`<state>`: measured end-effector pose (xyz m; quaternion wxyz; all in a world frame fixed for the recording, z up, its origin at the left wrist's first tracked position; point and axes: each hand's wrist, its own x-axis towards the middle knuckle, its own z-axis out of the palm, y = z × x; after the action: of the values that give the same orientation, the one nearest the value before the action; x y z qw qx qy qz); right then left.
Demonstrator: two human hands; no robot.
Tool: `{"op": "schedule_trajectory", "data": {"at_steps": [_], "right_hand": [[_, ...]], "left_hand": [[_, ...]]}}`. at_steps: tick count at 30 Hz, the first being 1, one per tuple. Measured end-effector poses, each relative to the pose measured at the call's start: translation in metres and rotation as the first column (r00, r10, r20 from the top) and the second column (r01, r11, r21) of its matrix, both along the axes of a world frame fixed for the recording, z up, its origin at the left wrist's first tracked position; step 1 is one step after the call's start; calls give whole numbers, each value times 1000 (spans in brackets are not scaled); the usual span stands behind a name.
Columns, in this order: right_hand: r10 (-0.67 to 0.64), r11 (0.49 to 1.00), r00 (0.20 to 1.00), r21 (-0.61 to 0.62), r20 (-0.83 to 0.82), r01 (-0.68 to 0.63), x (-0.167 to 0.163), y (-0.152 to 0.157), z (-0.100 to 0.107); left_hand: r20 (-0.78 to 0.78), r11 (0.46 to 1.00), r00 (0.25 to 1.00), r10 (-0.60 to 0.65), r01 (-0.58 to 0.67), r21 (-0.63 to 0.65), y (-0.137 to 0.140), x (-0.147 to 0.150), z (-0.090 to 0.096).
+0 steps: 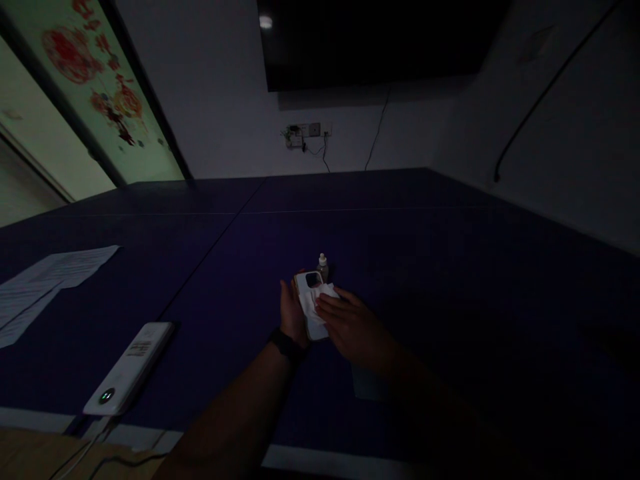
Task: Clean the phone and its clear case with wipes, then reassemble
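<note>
My left hand, with a dark band at its wrist, is wrapped round the side of a phone case. The case is pale with a large camera cutout near its top end; whether a phone sits inside is hard to tell in the dim light. My right hand presses a crumpled white tissue against the back of the case, its fingers closed over the tissue. Just beyond the case stands a small clear bottle with a white cap, upright on the dark blue table.
A white power bank with a lit display lies at the left, cables running off the near edge. Printed papers lie farther left. A flat dark sheet or card is partly under my right forearm. A wall screen hangs beyond the table.
</note>
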<state>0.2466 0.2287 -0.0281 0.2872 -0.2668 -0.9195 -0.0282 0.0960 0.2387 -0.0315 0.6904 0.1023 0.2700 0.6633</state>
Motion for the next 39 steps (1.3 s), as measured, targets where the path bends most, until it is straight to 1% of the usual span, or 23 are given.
{"op": "schedule_trajectory", "data": {"at_steps": [2, 4, 6, 8, 11, 13, 14, 16, 19, 20, 22, 24, 25, 27, 29, 32, 34, 37, 39], "right_hand": [[-27, 1000, 997, -12, -67, 26, 0, 2, -3], [-62, 998, 983, -38, -175, 56, 0, 3, -4], [-36, 998, 970, -50, -241, 25, 0, 2, -3], [61, 997, 978, -37, -197, -70, 0, -1, -2], [208, 977, 978, -48, -22, -209, -1, -5, 1], [247, 966, 968, -95, 42, -242, 0, -6, 2], [251, 963, 967, -117, 48, -244, 1, -6, 3], [236, 965, 971, -129, 34, -230, 2, -6, 5], [189, 978, 982, -97, 26, -185, 3, -7, 8], [191, 977, 981, -100, 37, -186, 3, -7, 8], [238, 964, 970, -136, 55, -229, 4, -7, 9], [274, 952, 961, -150, 32, -266, 5, -6, 8], [259, 957, 966, -137, 15, -254, 5, -5, 7], [182, 980, 983, -85, -6, -181, 4, -5, 5], [137, 989, 990, -57, 16, -136, 2, -5, 4], [222, 971, 974, -99, 46, -216, 2, -5, 5], [244, 964, 970, -110, 18, -241, 4, -4, 6], [153, 987, 988, -57, -4, -153, 5, -3, 5], [135, 990, 991, -45, 15, -134, 2, -4, 5]], "left_hand": [[11, 1000, 1000, -12, 12, -2, 1, 0, 0], [22, 1000, 999, -26, 26, 1, 2, 0, 0], [41, 1000, 999, -23, 23, 5, 2, -2, 0], [72, 999, 997, -36, 36, -1, 2, -4, 0], [94, 993, 988, -121, 121, 12, 1, -10, -2], [89, 987, 983, -161, 159, 36, 0, -12, -3], [87, 986, 983, -163, 160, 41, 0, -13, -3], [96, 991, 987, -131, 128, 35, 0, -13, -4], [90, 994, 990, -113, 112, 21, -1, -12, -3], [77, 992, 989, -129, 127, 22, -1, -11, -2], [52, 986, 984, -168, 167, 15, -1, -11, 0], [52, 987, 986, -158, 158, 10, 0, -10, 0], [58, 990, 989, -138, 138, 9, 0, -10, 0], [61, 995, 993, -102, 102, 4, 1, -10, 0], [47, 994, 993, -104, 105, -7, 1, -10, 0], [17, 990, 990, -141, 141, -29, 2, -10, 1], [6, 991, 992, -127, 127, -38, 2, -10, 2], [15, 996, 996, -85, 85, -30, 2, -9, 1], [21, 995, 995, -100, 100, -22, 3, -9, -1]]}}
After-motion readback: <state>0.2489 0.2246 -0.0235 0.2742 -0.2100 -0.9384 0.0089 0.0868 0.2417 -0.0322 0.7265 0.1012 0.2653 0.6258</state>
